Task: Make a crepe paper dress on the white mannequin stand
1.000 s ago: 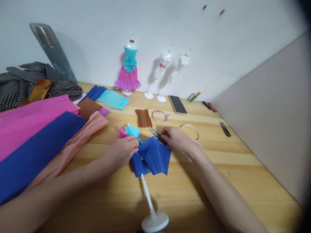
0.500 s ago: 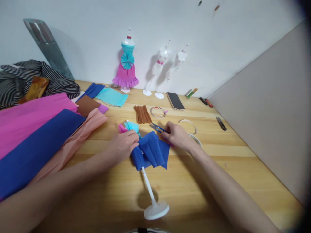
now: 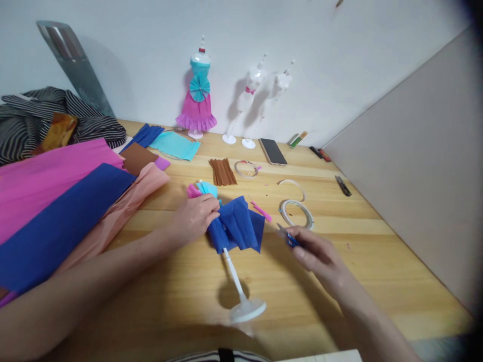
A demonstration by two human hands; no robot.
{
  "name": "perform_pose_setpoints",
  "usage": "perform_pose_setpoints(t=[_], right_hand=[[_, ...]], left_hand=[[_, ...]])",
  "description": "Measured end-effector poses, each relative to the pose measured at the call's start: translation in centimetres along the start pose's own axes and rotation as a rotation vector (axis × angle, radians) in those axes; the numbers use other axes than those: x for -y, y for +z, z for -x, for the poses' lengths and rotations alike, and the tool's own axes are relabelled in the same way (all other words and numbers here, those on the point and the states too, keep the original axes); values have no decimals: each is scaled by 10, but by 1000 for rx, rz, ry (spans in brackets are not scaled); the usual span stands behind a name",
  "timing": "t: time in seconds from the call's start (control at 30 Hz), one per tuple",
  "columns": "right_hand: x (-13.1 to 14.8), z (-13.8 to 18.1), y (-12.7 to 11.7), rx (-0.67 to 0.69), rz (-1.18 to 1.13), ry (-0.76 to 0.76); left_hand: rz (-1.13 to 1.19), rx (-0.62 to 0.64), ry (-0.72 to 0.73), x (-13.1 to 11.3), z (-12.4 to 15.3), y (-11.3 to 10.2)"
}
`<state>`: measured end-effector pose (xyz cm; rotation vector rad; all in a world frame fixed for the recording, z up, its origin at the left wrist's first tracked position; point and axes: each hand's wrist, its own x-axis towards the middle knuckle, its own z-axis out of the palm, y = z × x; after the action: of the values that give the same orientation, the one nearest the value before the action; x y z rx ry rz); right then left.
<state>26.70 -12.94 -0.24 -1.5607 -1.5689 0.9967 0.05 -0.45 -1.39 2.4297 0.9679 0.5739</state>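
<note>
My left hand (image 3: 194, 217) is closed round the waist of a small white mannequin stand (image 3: 241, 296) that lies tilted over the table, dressed in a turquoise top and a dark blue crepe paper skirt (image 3: 237, 229). My right hand (image 3: 315, 254) is closed on small blue thread snips (image 3: 289, 238), held low to the right of the skirt, blades pointing left. A thin pink strip (image 3: 261, 210) lies on the wood just beyond the skirt.
Rolls of pink (image 3: 45, 181), blue (image 3: 56, 226) and peach crepe paper (image 3: 124, 206) fill the left. At the back stand a dressed mannequin (image 3: 198, 98) and two bare ones (image 3: 249, 98). A phone (image 3: 272, 151), brown pleated paper (image 3: 222, 172), tape rings (image 3: 298, 211) and black snips (image 3: 342, 185) lie about.
My right hand picked the blue snips up from behind the skirt and drew them back toward me, to the right. The pink strip now shows. My left hand kept its hold.
</note>
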Motion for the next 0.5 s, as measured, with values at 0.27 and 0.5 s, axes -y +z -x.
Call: perform_pose_setpoints(t=[0.27,0.5], right_hand=[[31,9,52,-22,244,-66],[37,-22,64,41,76,-8]], left_hand=[[-50,25,9,-1,0,-1],[-73,5,23,0,2,0]])
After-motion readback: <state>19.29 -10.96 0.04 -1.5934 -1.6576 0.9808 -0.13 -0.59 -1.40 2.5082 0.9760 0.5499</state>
